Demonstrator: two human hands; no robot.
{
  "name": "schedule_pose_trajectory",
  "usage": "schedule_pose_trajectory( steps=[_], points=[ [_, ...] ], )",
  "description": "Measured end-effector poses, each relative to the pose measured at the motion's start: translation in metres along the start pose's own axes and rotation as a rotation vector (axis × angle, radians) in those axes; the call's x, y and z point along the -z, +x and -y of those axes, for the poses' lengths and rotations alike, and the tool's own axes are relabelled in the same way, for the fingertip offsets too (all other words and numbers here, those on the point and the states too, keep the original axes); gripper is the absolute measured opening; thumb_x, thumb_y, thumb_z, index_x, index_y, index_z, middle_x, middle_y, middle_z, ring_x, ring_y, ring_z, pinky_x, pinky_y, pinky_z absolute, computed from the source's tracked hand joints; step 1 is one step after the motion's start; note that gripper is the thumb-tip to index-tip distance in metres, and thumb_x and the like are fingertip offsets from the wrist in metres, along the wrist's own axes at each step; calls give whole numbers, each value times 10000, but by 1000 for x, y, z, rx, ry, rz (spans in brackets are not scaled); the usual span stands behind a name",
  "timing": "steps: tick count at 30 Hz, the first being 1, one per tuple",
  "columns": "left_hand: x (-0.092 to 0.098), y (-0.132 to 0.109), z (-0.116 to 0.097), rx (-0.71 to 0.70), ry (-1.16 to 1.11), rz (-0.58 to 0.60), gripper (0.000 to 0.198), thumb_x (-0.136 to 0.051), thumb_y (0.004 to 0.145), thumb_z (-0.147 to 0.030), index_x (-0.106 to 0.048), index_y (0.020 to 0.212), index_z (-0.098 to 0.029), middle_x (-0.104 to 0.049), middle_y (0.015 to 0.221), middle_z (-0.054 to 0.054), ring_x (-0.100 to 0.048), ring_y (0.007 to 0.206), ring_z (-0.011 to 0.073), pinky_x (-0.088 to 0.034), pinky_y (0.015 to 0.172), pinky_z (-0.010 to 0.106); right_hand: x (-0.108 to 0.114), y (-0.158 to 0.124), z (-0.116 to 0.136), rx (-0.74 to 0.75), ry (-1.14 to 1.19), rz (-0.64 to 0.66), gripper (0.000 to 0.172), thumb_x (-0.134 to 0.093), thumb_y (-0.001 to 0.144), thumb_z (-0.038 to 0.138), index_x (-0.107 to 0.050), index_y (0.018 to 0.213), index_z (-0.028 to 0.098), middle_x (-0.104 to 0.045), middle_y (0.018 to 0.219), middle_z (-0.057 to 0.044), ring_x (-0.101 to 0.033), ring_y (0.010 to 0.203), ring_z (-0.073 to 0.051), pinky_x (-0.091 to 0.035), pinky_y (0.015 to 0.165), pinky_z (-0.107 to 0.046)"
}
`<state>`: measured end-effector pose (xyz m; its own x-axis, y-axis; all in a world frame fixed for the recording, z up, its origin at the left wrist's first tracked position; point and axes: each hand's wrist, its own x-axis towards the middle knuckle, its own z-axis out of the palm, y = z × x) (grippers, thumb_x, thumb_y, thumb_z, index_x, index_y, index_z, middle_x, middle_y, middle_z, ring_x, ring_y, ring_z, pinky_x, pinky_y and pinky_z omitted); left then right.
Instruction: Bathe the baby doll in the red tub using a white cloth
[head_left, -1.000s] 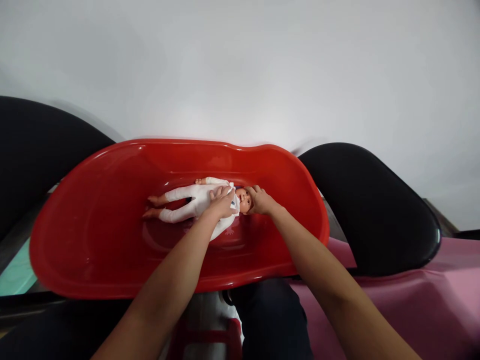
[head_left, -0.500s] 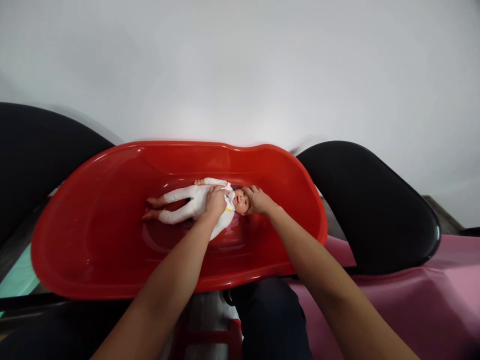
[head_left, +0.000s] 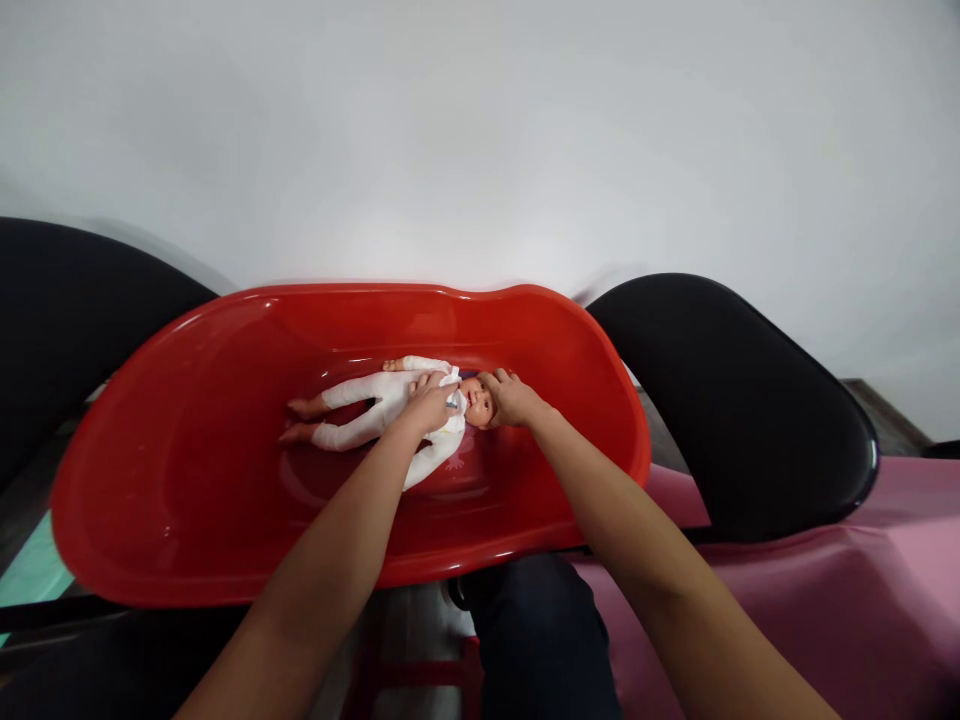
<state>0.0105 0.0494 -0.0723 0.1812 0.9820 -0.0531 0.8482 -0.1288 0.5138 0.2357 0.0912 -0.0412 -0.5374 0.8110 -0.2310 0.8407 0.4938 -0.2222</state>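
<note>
A baby doll (head_left: 379, 412) in a white long-sleeved suit lies on its back in a red plastic baby bathtub (head_left: 172, 480), its head to the right and bare feet to the left. My left hand (head_left: 429, 405) presses on the doll's chest, with its fingers on the suit near the collar. My right hand (head_left: 512, 398) cups the top and side of the doll's head (head_left: 480, 400), and its fingers reach the forehead. Part of the doll's chest is hidden under my left hand.
Black padded curved shapes (head_left: 750, 410) stand on either side of the tub. A pink vinyl surface (head_left: 817, 590) spreads at the right. Below the tub are dark trousers (head_left: 536, 640) and a red stool frame (head_left: 412, 675). A white wall (head_left: 480, 130) fills the back.
My left hand has slid slightly left along the doll's chest. The doll and my right hand have shifted a little left, and the view has tilted slightly.
</note>
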Motion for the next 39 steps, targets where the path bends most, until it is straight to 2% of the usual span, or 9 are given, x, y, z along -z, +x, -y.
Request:
schedule_pose_trajectory(
  steps=[5, 9, 15, 17, 20, 24, 28, 35, 39],
  points=[
    [-2, -2, 1, 2, -29, -38, 318, -769, 912, -132, -798, 1215, -226, -576, 1532, 127, -485, 1409, 404, -384, 1223, 523, 0, 0, 1, 26, -11, -15, 1127, -967, 696, 496, -445, 1649, 195, -556, 1464, -201, -568, 1328, -400, -476, 1140, -504],
    [-6, 1, 4, 32, -110, -94, 334, -608, 928, -24, -804, 1145, -185, -602, 1471, 125, -565, 1345, 295, -447, 1201, 388, 1, -1, 1, 14, -18, -18, 1124, -966, 693, 521, -457, 1636, 178, -560, 1459, -209, -574, 1312, -415, -486, 1128, -512],
    [-4, 6, 10, 252, -248, -489, 386, -538, 1051, -169, -693, 1404, -182, -552, 1494, 158, -545, 1428, 265, -422, 1264, 368, 2, -2, 2, 1, -26, -8, 1143, -960, 709, 519, -431, 1665, 185, -551, 1481, -210, -571, 1316, -438, -493, 1115, -525],
    [-6, 5, 7, 205, -226, -456, 502, -557, 1042, -176, -601, 1541, -157, -528, 1553, 186, -510, 1486, 294, -393, 1297, 417, 2, -2, 2, 8, -27, -11, 1147, -965, 701, 508, -432, 1662, 181, -551, 1482, -211, -572, 1313, -433, -496, 1113, -526],
    [-12, 5, 3, 4, -111, -202, 565, -589, 982, -108, -608, 1544, -165, -528, 1624, 168, -384, 1602, 340, -289, 1355, 500, 1, -1, 2, 20, -26, -18, 1122, -970, 691, 483, -454, 1639, 179, -567, 1460, -202, -589, 1288, -410, -493, 1118, -520],
    [-14, 8, 4, -128, -55, -26, 682, -594, 910, -28, -559, 1587, -106, -495, 1678, 184, -306, 1661, 298, -221, 1387, 432, 0, 0, 2, 30, -26, -19, 1097, -976, 682, 470, -474, 1617, 192, -578, 1445, -193, -593, 1294, -406, -491, 1121, -511],
    [-15, 8, 8, -116, -175, -59, 780, -630, 879, -20, -491, 1644, -79, -371, 1756, 208, -309, 1667, 277, -299, 1363, 378, -1, 0, 1, 3, -11, -3, 1116, -979, 679, 466, -453, 1632, 223, -569, 1469, -192, -602, 1267, -421, -540, 1027, -496],
    [-20, 2, 3, -98, -368, -180, 824, -554, 861, 67, -534, 1648, -175, -473, 1714, 124, -415, 1616, 232, -365, 1347, 363, -1, -1, -1, 22, 4, -23, 1117, -976, 679, 493, -463, 1623, 190, -586, 1439, -183, -613, 1231, -371, -512, 1073, -472],
    [-19, 2, -5, -116, -443, -240, 828, -550, 941, 12, -427, 1722, -230, -550, 1659, 96, -491, 1560, 223, -407, 1316, 371, 3, -3, 2, -3, 0, -7, 1106, -975, 685, 497, -461, 1622, 209, -584, 1437, -187, -622, 1200, -372, -520, 1029, -456]
  ],
)
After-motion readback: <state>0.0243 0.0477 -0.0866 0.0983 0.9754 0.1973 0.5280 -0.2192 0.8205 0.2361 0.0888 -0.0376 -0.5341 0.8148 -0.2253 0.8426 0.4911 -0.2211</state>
